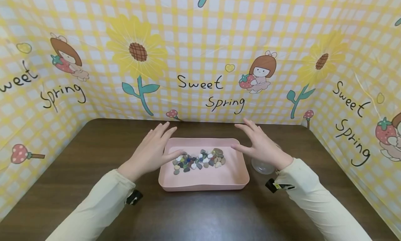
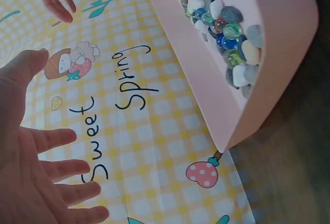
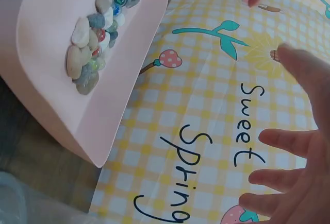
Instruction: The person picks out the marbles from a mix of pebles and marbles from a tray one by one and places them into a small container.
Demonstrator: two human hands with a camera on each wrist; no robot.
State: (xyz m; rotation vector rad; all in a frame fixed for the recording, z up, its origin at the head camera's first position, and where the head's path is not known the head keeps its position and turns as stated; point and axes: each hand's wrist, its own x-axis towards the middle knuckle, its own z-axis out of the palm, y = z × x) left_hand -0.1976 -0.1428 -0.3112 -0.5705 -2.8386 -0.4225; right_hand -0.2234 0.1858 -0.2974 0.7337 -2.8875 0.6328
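A person is holding both hands over a pink tray (image 1: 233, 175), which is resting on a dark wooden table (image 1: 200, 220). The left hand (image 1: 150, 149) is hovering over the tray's left end, its fingers reaching out and spreading, with a wide gap between thumb and forefinger; it is gripping nothing. The right hand (image 1: 262, 145) is hovering above the tray's right end in much the same pose, thumb pointing inward, fingers standing wide apart and gripping nothing. In the two wrist views both hands are appearing apart from the tray. Inside the tray, a band of stones and marbles (image 1: 199, 161) is lying across the middle of the floor, many of the pieces touching; the stones are showing white, tan, brown and dark grey, while glass marbles (image 2: 232, 30) in green, blue and red are sitting among them. In the head view the left thumb is overlapping the left end of this band. A clear container (image 1: 263, 167) is standing on the table just beside the tray's right side, the right hand and wrist partly covering it. The person is wearing pale sleeves (image 1: 97, 202), with a small black device (image 1: 134, 197) showing at each wrist. Behind the table, a yellow-and-white checked cloth (image 1: 200, 35) is hanging, bearing sunflowers, strawberry-holding figures and the words "Sweet Spring".
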